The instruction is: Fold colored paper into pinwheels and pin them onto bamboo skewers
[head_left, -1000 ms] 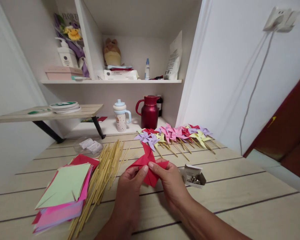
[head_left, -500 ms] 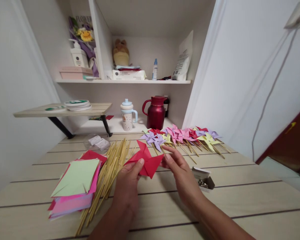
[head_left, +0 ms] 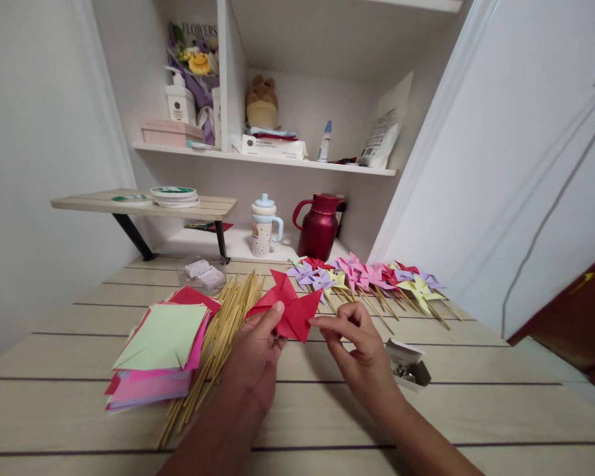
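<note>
We are working over the table (head_left: 476, 410), beside the paper stack (head_left: 161, 350) and sticks (head_left: 218, 330). Our left hand (head_left: 255, 354) is pinching the red pinwheel (head_left: 287, 309) above the boards; our right hand (head_left: 361, 350) is hovering just beside it, fingers loosely curled, holding nothing.

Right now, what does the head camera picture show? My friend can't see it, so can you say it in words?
The left hand pinches a red paper pinwheel above a wooden table, and the right hand is beside it with fingers apart. Left of the hands lie paper squares and sticks; behind is a row of pinwheels.
</note>
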Motion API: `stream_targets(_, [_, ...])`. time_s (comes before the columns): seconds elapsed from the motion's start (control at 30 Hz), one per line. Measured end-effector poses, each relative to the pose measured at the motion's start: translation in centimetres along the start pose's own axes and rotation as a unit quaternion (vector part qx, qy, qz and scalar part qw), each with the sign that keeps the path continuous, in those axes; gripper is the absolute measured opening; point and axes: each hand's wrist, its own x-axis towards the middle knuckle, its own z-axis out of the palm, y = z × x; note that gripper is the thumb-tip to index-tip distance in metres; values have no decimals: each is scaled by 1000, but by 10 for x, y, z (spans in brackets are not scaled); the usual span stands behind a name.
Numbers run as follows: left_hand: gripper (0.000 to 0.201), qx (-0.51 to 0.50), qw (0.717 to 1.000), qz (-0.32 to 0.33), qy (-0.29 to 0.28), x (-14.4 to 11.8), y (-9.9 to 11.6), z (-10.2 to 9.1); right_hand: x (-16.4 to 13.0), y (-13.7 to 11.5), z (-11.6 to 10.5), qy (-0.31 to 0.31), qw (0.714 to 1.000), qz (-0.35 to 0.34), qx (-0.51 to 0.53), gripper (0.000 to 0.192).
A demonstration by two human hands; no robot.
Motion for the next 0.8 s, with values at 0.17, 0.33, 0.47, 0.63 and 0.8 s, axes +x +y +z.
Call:
stream_targets(0.17, [15, -2, 1000, -22, -22, -3, -4, 1, 0, 0, 1, 9, 1000, -11, -2, 35])
stream_targets(0.33, [15, 14, 999, -27, -21, -4, -8, 1, -2, -3, 0, 21, 1000, 5, 14, 27])
stream_targets(0.47, [16, 25, 999, -9, -25, -5, -8, 1, -1, -5, 0, 18, 999, 24, 35, 24])
stream_targets(0.63, [20, 53, 997, 11, -53, -5, -10, 3, 1, -7, 0, 13, 994, 69, 81, 18])
stream_targets(0.8, [22, 81, 994, 28, -69, -9, -11, 8, 1, -8, 0, 18, 982, 144, 120, 5])
